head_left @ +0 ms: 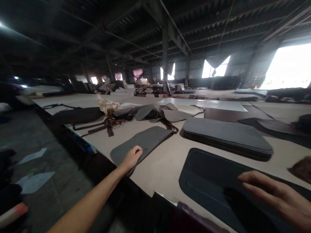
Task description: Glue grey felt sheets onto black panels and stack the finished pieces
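My left hand [132, 158] is closed at the near edge of a grey rounded sheet [148, 139], its fingers curled in and partly hidden. The sheet lies at the table's edge with a darker underside showing along its side. Over a large black panel [213, 174] with rounded corners hovers my right hand [272, 192], fingers loosely bent and thumb apart, with nothing visible in it. A dark shadow falls on the panel below that hand. Behind the panel is a neat stack of grey rounded sheets [225, 134].
Brown straps [107, 124], a black piece [77, 115] and loose curled grey pieces [160, 111] lie farther back on the pale tabletop [160, 165]. A brown object [302, 169] sits at the right edge. Papers [36, 181] lie on the floor at left.
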Demonstrator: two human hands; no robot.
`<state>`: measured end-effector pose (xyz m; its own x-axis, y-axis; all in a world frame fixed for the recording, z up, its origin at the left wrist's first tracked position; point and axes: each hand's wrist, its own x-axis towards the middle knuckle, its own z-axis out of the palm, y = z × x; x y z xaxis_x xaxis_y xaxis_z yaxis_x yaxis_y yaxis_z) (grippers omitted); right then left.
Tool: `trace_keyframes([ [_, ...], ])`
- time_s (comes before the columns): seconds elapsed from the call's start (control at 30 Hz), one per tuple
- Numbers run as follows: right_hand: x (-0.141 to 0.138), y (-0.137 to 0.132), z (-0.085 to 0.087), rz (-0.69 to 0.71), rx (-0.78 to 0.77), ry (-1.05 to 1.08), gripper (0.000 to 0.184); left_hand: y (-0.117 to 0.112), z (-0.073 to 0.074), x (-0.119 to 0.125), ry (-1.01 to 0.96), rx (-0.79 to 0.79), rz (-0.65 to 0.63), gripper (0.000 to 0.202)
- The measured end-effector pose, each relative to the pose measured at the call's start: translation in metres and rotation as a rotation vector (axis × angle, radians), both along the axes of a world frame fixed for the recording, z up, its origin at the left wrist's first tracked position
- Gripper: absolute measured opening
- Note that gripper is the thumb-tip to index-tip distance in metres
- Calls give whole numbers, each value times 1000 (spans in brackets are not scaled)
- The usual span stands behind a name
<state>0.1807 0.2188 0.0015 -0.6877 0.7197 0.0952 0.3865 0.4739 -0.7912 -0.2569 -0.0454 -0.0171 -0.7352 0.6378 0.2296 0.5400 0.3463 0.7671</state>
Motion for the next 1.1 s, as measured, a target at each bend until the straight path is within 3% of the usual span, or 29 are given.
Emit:
trace_keyframes([
  [0.1,-33,-22,16,164,-78,-145,45,-1,2,2,-87,-38,-63,18],
  [0.2,-72,-43,25,267,20,-137,35,1,6,4,-189,-106,-98,22],
  [0.33,-128,-70,31,431,133,-100,20,4,11,4,-292,-177,-114,28],
  [0.47,-177,-94,29,502,136,-101,20,3,14,2,-363,-203,-129,33],
  [0.63,-228,-111,14,508,82,-117,28,0,16,0,-440,-214,-187,37],
  [0.8,-271,-122,-3,466,39,-85,29,-1,13,-6,-387,-204,-218,33],
  [0.93,-292,-132,-11,383,67,-111,16,-1,9,-8,-340,-189,-215,34],
  [1.1,-306,-138,-17,276,79,-166,26,1,8,-9,-302,-167,-228,32],
])
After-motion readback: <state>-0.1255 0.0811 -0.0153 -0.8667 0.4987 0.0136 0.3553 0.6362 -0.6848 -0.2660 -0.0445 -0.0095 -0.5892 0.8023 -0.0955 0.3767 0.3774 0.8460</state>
